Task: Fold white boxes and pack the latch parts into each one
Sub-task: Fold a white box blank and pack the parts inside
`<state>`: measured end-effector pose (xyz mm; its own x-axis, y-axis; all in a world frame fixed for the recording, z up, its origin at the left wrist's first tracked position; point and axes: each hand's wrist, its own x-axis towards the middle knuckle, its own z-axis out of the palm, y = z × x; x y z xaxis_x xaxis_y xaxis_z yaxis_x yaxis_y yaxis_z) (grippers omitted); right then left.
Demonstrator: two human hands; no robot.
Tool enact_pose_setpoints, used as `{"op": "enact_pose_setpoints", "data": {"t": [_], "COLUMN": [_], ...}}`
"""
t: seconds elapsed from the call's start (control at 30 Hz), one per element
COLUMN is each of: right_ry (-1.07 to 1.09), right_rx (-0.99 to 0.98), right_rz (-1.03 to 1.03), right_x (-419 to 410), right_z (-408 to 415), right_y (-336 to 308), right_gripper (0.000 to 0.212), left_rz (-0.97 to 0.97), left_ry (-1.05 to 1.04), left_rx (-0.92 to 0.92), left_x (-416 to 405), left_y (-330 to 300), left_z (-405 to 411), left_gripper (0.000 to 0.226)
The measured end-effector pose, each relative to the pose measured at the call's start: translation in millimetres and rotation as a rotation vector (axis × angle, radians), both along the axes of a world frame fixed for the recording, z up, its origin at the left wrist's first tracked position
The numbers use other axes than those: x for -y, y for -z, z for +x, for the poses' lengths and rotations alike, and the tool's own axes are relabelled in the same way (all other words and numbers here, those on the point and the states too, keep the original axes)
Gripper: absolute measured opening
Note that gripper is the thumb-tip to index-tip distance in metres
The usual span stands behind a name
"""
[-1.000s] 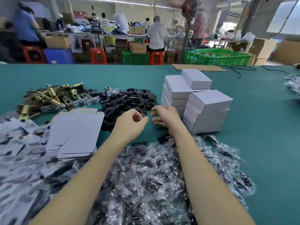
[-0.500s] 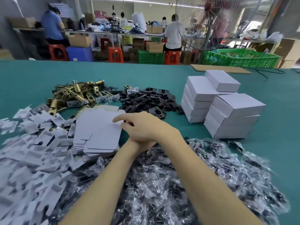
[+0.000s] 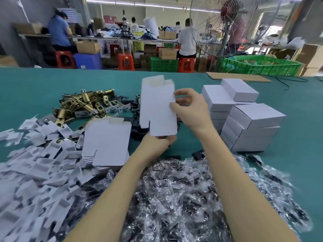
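A flat white box blank [image 3: 156, 107] stands upright above the green table [image 3: 297, 158]. My left hand [image 3: 155, 145] grips its bottom edge from below. My right hand [image 3: 190, 110] pinches its right edge, fingers curled. A stack of flat white box blanks [image 3: 106, 142] lies left of my left arm. Brass latch parts [image 3: 82, 105] are heaped at the back left, with black plates [image 3: 135, 102] beside them, partly hidden by the held blank. Finished white boxes [image 3: 251, 123] are stacked at the right.
Small white card inserts [image 3: 29, 172] cover the near left. Clear bags with black parts [image 3: 183, 193] are piled under my forearms. A standing fan [image 3: 232, 25], green crates [image 3: 262, 65] and several seated people are beyond the table's far edge.
Both hands moved left to the flat blanks, took one and lifted it upright in front of me. The camera view shifted left.
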<state>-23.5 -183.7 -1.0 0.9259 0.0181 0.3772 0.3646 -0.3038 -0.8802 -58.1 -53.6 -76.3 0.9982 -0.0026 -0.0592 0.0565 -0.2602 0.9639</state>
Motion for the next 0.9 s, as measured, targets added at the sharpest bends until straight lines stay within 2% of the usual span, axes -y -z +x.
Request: {"op": "enact_pose_setpoints", "data": {"t": [0.03, 0.13, 0.2, 0.27, 0.37, 0.47, 0.57, 0.63, 0.7, 0.9], "right_ry": [0.028, 0.081, 0.061, -0.013, -0.278, -0.426, -0.333, -0.211, -0.19, -0.193], "right_rx": [-0.037, -0.087, -0.102, -0.127, -0.24, -0.311, -0.211, -0.018, 0.129, 0.249], "right_rz": [0.029, 0.0, -0.062, -0.073, -0.035, -0.215, -0.341, -0.283, -0.209, -0.275], "right_x": [10.3, 33.2, 40.3, 42.7, 41.7, 40.2, 35.3, 32.7, 32.1, 33.9], "right_z": [2.5, 6.6, 6.5, 5.2, -1.5, -8.5, -13.2, -14.0, -15.8, -21.8], "right_y": [-0.4, -1.2, -1.7, -3.9, -11.5, -19.0, -25.2, -31.2, -37.9, -45.4], "right_gripper": [0.033, 0.049, 0.051, 0.044, 0.036, 0.035, 0.032, 0.04, 0.036, 0.032], "left_rz": [-0.041, -0.034, -0.023, 0.089, 0.297, 0.432, 0.379, 0.37, 0.376, 0.403], "left_ry": [0.008, 0.034, -0.028, -0.137, -0.273, -0.349, -0.417, -0.429, -0.433, -0.446], "left_rx": [0.018, 0.064, 0.13, 0.242, 0.334, 0.389, 0.405, 0.384, 0.378, 0.365], "left_x": [-1.4, -1.3, 4.2, 8.4, 9.2, 10.5, 10.6, 11.3, 11.8, 13.3], "left_y": [-1.6, -9.4, -16.2, -22.7, -32.2, -33.1, -30.4, -29.7, -27.6, -24.4], "left_z": [-0.7, -3.8, -5.2, -4.3, -2.1, -5.0, -6.0, -5.8, -5.7, -4.5], "left_gripper": [0.042, 0.105, 0.129, 0.14, 0.145, 0.138, 0.128, 0.125, 0.119, 0.11]}}
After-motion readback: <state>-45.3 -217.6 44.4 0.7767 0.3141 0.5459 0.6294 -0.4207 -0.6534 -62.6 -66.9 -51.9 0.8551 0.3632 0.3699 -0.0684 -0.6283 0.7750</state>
